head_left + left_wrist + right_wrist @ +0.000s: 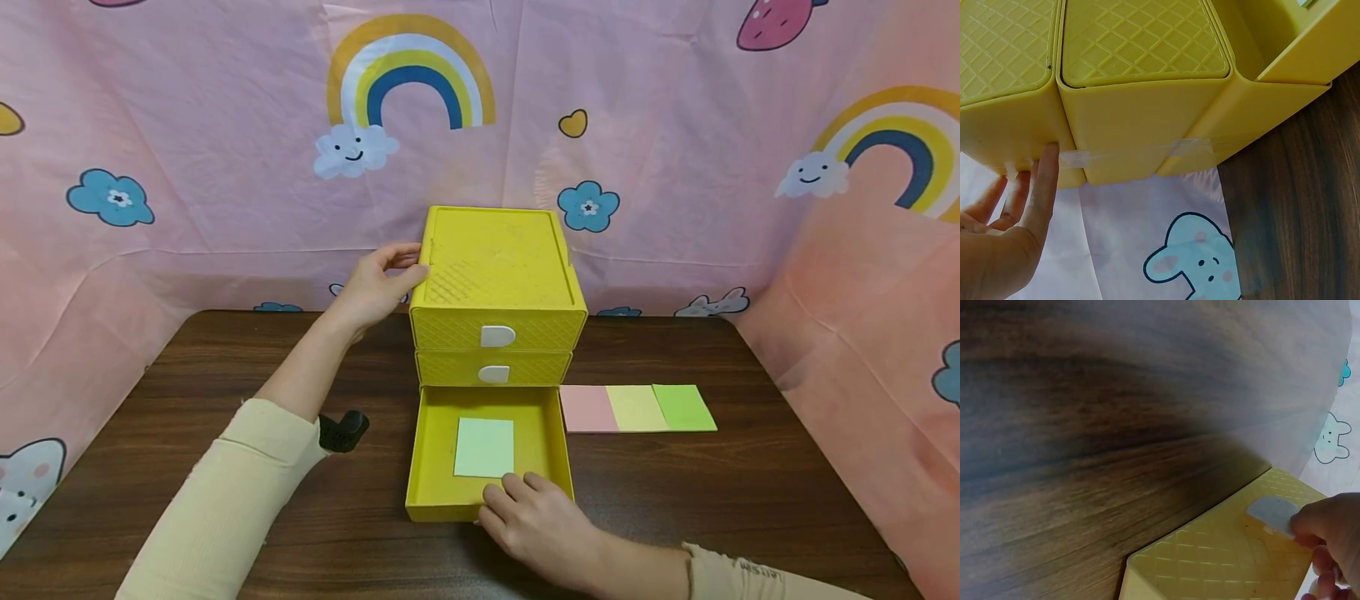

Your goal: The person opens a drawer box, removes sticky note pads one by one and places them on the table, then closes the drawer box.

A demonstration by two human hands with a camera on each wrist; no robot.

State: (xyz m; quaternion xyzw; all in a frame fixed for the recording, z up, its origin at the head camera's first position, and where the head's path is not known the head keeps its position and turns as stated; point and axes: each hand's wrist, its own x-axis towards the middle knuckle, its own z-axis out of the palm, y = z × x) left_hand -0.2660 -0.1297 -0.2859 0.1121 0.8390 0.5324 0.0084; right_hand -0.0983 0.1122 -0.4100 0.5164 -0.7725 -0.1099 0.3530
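Observation:
A yellow three-drawer storage box (498,258) stands on the table with its bottom drawer (438,450) pulled out and the upper two closed. A pale green sticky note pad (483,447) lies flat in that drawer. My left hand (378,283) touches the box's left side near the top, fingers fairly straight, as the left wrist view also shows. At the drawer's front, my right hand (540,525) pinches the white drawer handle (1272,512), thumb on it and the other fingers curled. In the head view the hand hides this handle.
Pink (590,409), yellow (636,408) and green (684,407) sticky note pads lie in a row right of the box. A dark wood table (675,500) carries everything. Patterned pink cloth (247,125) hangs behind and at the sides. Clear tape (1191,147) crosses the box's side.

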